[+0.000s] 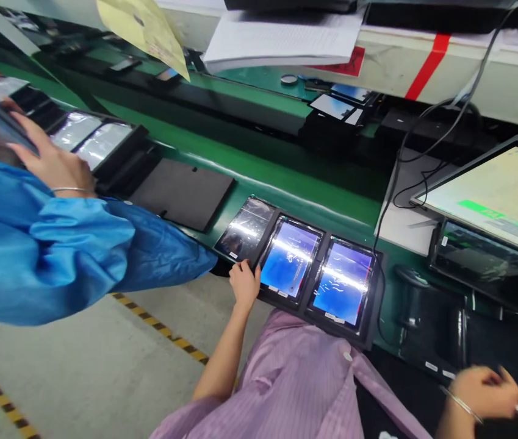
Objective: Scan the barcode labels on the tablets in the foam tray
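The left hand [244, 281] rests with curled fingers on the near edge of a black tray [380, 292] that lies on the green tabletop [259, 171]. Two lit blue screens [290, 256] sit side by side in the tray. The right hand [485, 390], low at the right, is blurry; I cannot tell if it grips anything. A co-worker's blue sleeve [48, 244] is on the left.

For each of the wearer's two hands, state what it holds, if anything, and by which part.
The left hand rests on the near-left corner of the black tray holding lit screens. The right hand is blurred; a thin object lies by its fingers, grip uncertain.
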`<state>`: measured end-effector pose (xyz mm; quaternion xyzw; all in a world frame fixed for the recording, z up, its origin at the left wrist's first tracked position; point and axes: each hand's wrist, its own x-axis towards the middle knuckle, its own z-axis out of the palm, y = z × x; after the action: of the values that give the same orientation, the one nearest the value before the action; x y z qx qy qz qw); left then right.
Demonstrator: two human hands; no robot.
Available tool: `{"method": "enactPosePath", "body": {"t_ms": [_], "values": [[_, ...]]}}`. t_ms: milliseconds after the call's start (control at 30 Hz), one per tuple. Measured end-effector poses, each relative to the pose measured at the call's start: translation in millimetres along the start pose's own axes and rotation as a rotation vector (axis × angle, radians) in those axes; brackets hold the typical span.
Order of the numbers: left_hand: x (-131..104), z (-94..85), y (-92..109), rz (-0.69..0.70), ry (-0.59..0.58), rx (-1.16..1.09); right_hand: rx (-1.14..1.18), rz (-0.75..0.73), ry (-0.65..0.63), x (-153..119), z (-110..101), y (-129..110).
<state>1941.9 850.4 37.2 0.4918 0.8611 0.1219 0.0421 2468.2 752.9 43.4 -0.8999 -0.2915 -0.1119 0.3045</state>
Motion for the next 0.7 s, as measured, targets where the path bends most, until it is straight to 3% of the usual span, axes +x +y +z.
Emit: {"method": "enactPosePath", "body": {"t_ms": [133,200,300,400,500,700], "values": [[17,-0.9,-18,0.14,-0.133,0.025,0.091,-0.471,-0.406,-67,28,-81],[19,-3.0,-20,0.191,-0.166,0.046,0.091,-0.546,-0.522,-95,46,-98],[16,-4.0,-14,0.257,-0.201,0.063,0.059,-0.423,-0.564,-116,65,-96],[13,3.3,-4,0.316,-0.248,0.06,0.009,-0.341,-0.558,-113,70,-82],[14,16.4,3,0.341,-0.29,0.057,-0.011,-0.313,-0.548,-105,68,-76],[21,34.3,10,0.372,-0.295,0.039,-0.017,-0.311,-0.521,-88,54,-88]]}}
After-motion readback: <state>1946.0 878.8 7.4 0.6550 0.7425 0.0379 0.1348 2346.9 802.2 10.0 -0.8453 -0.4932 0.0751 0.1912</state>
